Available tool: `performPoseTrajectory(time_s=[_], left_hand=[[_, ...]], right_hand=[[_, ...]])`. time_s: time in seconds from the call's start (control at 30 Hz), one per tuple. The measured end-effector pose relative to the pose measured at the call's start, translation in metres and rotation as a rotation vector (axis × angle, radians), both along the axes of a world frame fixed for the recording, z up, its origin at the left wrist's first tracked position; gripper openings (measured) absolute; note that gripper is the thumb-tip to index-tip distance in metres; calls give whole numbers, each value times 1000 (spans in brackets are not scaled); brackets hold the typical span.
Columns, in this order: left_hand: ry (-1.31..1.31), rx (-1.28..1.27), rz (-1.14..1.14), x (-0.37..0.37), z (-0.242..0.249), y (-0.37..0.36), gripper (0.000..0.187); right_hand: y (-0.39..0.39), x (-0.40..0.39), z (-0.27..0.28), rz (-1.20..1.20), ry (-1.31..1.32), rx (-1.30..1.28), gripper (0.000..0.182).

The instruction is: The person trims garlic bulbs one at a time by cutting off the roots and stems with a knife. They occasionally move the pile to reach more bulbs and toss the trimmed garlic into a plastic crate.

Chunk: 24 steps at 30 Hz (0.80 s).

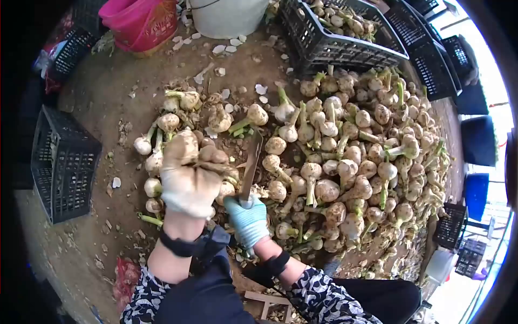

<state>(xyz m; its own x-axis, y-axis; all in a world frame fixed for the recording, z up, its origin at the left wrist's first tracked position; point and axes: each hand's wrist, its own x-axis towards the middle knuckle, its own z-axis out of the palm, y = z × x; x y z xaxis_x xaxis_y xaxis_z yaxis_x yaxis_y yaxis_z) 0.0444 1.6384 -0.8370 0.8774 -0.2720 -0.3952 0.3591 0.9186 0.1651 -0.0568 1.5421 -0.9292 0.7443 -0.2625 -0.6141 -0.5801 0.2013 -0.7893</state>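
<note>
My left hand [189,178], in a dirty white glove, is closed around a soil-stained bulb with its thick stem [217,168] pointing right toward the knife; the bulb itself is mostly hidden by the fingers. In my right hand [247,218], wearing a pale blue glove, is a knife with a broad, stained blade [251,167] pointing up and away from me. Pale garlic-like bulbs [168,122] lie in a loose row beside and beyond my left hand. To the right of the knife spreads a large heap of bulbs [350,162], many with cut green stems.
A black crate [67,162] stands at the left. Beyond the heap, another black crate [345,46] holds bulbs. A pink bucket [141,27] and a white bucket [229,16] stand at the back. Near my legs are a red mesh bag [125,278] and a wooden frame [268,302].
</note>
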Motion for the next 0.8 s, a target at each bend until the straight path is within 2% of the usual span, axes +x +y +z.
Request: performPoseTrajectory(time_s=[0.03,0.07,0.1,0.13,0.17,0.2,0.27,0.3,0.37,0.43,0.5,0.53,0.57,0.6,0.63,0.7,0.73,0.77,0.8], left_hand=[[-11,18,49,-2,20,-2,24],[-276,149,20,4,12,1,23],[-214,274,30,0,12,-2,20],[-121,196,-21,-3,8,0,20],[-36,113,-76,-4,0,-1,19],[-31,177,31,-4,-13,-9,18],[43,86,-41,-8,-24,-9,21],[44,81,-81,-13,-31,-5,26],[40,75,-149,-18,-40,5,37],[37,76,-175,-18,-38,9,42],[95,-66,-165,-16,-13,8,41],[163,-96,-123,-9,-7,5,33],[163,-94,-123,-8,-3,7,33],[111,-67,-77,-6,1,9,30],[58,-38,-30,-4,4,12,29],[2,-7,29,-5,-2,16,32],[-174,209,-10,-11,-17,16,37],[-242,477,-109,-14,-13,11,46],[-307,745,-208,-17,-9,6,57]], right_hand=[[-10,-15,7,5,-39,-96,15],[-19,-16,16,27,-85,-70,14],[-26,-16,27,51,-126,-42,14],[-34,-10,41,32,-58,-62,15],[-37,-5,44,19,-161,-162,15],[-37,0,51,63,-266,-228,15],[-34,1,52,176,-496,-284,20],[-34,4,54,269,-618,-440,24],[-31,9,51,333,-677,-572,17],[-24,13,38,301,-664,-579,16],[-15,14,33,264,-643,-584,15],[-10,13,33,222,-535,-471,13],[-7,13,33,181,-430,-361,11],[-7,9,18,174,-273,-352,11],[-14,8,6,112,-45,-207,10],[-34,0,13,-40,-194,-237,9],[-46,-2,14,26,-255,-332,9],[-57,1,22,83,-314,-431,9],[-68,2,37,132,-251,-321,20]])
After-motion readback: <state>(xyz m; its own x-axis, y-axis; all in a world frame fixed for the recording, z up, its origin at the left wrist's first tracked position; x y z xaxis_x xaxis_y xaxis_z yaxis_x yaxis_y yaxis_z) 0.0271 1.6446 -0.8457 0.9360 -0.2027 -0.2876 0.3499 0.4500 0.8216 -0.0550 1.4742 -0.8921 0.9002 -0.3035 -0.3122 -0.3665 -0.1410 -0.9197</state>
